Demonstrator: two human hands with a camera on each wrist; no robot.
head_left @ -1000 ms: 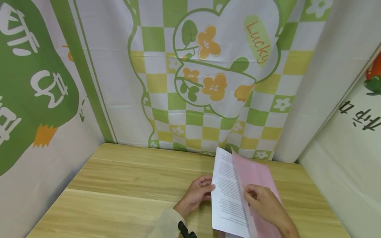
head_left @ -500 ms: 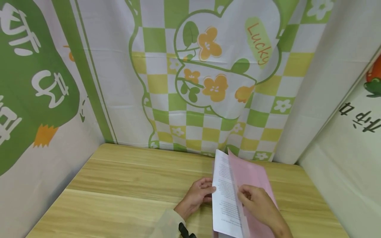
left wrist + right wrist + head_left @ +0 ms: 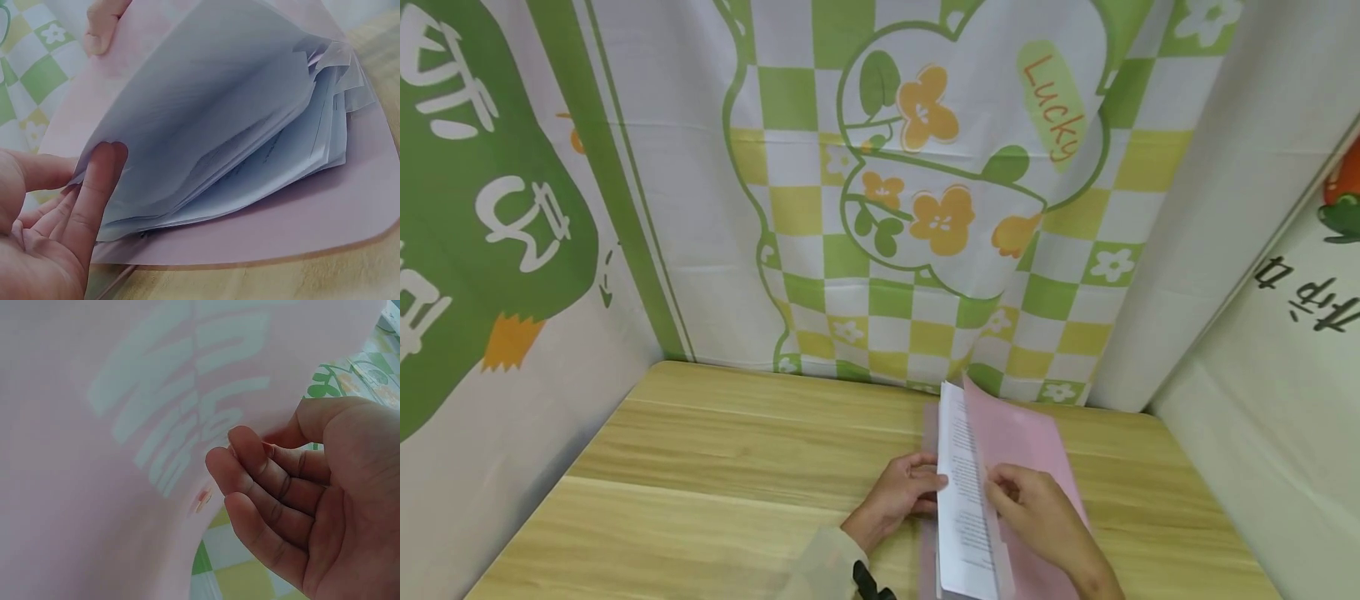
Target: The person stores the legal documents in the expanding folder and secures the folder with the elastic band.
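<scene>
A pink translucent folder (image 3: 1026,437) stands half open on the table, its front cover raised. Printed white sheets (image 3: 962,517) lie inside it, tilted up with the cover. At their left edge, my left hand (image 3: 897,493) pinches the sheets between thumb and fingers; in the left wrist view the fingers (image 3: 94,194) reach under the raised paper. More loose papers (image 3: 250,178) lie below, on the back cover. My right hand (image 3: 1041,521) pinches the front cover's free edge. Pale lettering (image 3: 194,381) and a small snap button (image 3: 203,500) show on that cover in the right wrist view.
The folder rests on the right part of a wood-grain table (image 3: 715,467). A green and white checked curtain (image 3: 865,292) hangs right behind the table. Printed cloth walls (image 3: 1262,400) close in both sides.
My right hand has moved left, bringing the pink cover over more of the printed sheets. The sheets now stand steeper, and the back cover shows at their left. My left hand has barely moved.
</scene>
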